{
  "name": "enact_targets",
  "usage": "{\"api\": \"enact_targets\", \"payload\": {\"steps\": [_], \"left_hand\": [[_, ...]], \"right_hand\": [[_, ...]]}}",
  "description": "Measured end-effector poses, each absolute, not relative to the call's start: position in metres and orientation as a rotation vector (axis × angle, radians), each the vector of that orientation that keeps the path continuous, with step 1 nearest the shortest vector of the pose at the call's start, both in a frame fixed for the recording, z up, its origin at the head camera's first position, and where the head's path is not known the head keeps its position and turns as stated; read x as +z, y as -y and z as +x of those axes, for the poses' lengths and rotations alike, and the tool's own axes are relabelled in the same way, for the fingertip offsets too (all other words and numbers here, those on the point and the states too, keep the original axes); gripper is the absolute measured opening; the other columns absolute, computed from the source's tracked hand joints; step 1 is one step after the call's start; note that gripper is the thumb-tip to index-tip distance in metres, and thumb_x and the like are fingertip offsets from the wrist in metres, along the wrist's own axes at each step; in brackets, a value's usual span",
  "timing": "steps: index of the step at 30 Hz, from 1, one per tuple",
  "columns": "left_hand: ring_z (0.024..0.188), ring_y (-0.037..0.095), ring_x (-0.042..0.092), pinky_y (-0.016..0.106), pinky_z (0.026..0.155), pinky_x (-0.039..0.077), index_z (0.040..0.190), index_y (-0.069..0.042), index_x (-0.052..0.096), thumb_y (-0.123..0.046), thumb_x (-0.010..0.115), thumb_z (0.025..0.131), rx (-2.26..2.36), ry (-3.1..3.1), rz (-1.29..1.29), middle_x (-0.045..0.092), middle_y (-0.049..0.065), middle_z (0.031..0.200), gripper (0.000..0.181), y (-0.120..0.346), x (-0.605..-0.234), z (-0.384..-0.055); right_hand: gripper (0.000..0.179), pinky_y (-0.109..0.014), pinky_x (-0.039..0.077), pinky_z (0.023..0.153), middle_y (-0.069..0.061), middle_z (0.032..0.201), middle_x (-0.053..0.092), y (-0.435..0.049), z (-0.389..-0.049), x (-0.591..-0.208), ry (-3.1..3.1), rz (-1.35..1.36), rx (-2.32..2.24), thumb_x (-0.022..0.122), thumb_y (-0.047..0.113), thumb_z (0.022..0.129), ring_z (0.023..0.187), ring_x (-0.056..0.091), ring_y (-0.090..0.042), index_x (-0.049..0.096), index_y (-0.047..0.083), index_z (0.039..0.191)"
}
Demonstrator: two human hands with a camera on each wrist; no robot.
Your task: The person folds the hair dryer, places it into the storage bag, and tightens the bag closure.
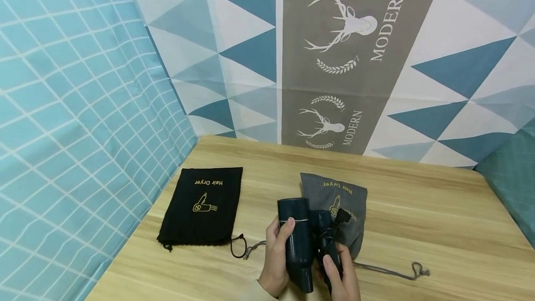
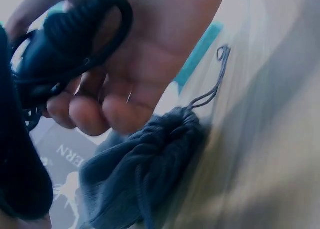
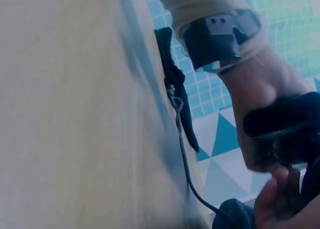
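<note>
A dark blue hair dryer is held over the front of the table, nozzle end toward the person, its handle lying alongside the barrel. My left hand grips the barrel from the left, thumb on top near the silver ring. On the right, my right hand holds the handle part together with the black cord bundled on it. The plug sticks up at the bundle's far end. In the left wrist view, curled fingers of the right hand are round the cord. Behind the dryer lies a grey drawstring bag printed "Hair Dryer".
A black "Hair Dryer" bag lies flat at the left, its cord loop toward the middle. The grey bag's drawstring trails right across the wooden table. Patterned curtains hang behind and along the left side.
</note>
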State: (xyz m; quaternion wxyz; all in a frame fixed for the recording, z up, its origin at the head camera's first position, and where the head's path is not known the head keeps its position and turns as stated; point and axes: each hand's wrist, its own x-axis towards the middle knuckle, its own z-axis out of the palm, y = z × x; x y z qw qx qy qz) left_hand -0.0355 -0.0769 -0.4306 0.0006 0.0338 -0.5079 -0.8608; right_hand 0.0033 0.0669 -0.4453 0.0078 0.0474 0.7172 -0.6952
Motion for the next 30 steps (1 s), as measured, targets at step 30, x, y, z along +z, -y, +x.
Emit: {"api": "enact_targets", "payload": {"steps": [30], "left_hand": [[0.102,0.043,0.06,0.058,0.079,0.05,0.111,-0.002,0.07,-0.008,0.07,0.091,-0.545,2.764,0.07,0.066,0.022,0.112,0.02,0.246,-0.419,-0.023]], "right_hand": [[0.04,-0.04,0.053,0.052,-0.018,0.085,0.056,-0.098,-0.008,-0.447,-2.046,-0.099,-2.272,0.047,0.014,0.107,0.06,0.057,-0.026,0.036,-0.008,0.138]]}}
